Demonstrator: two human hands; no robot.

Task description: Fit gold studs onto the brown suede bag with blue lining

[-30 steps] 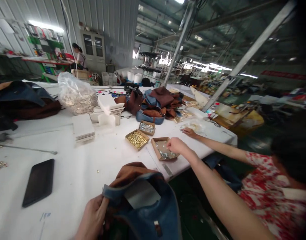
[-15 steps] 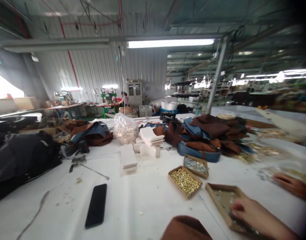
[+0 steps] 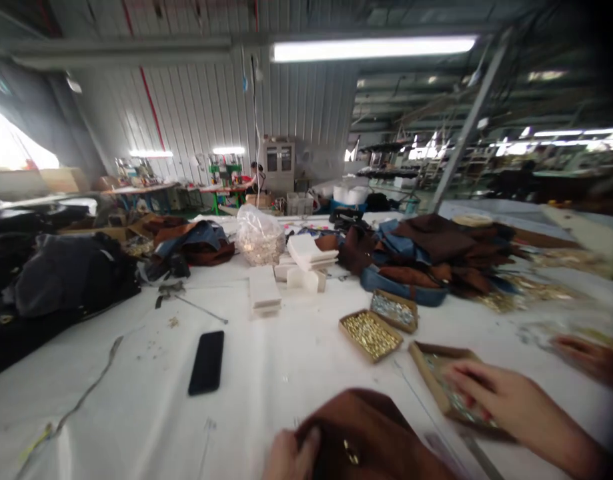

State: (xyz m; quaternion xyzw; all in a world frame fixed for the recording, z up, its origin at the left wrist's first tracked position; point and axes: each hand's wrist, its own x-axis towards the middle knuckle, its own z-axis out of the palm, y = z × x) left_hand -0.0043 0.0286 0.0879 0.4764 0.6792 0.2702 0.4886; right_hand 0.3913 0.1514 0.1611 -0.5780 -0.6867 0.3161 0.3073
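My left hand [image 3: 292, 455] grips the edge of a brown fabric piece [image 3: 371, 427] at the bottom of the view, thumb on top. A shiny gold metal fitting [image 3: 351, 452] sits on that fabric. Over a cardboard tray [image 3: 429, 379] with small silvery metal pieces [image 3: 461, 403] is my right hand [image 3: 506, 400]. Its fingers are bent and drawn together, the tips down in the tray; what they pinch, if anything, is too small and blurred to make out. Beyond it stand a box of gold metal pieces [image 3: 370, 335] and a box of silver pieces [image 3: 393, 310].
A black phone [image 3: 207, 363] lies on the white-covered table. White block-like pieces [image 3: 265, 289], a clear bag [image 3: 259, 237] and a brown and blue fabric heap [image 3: 426, 250] are farther back. Dark fabric [image 3: 71, 280] is piled left. Another person's hand [image 3: 589, 353] is at right.
The view has tilted down and turned slightly left. My left hand has come into view on the brown fabric, showing more of it. My right hand stays at the tray, its fingers shifted.
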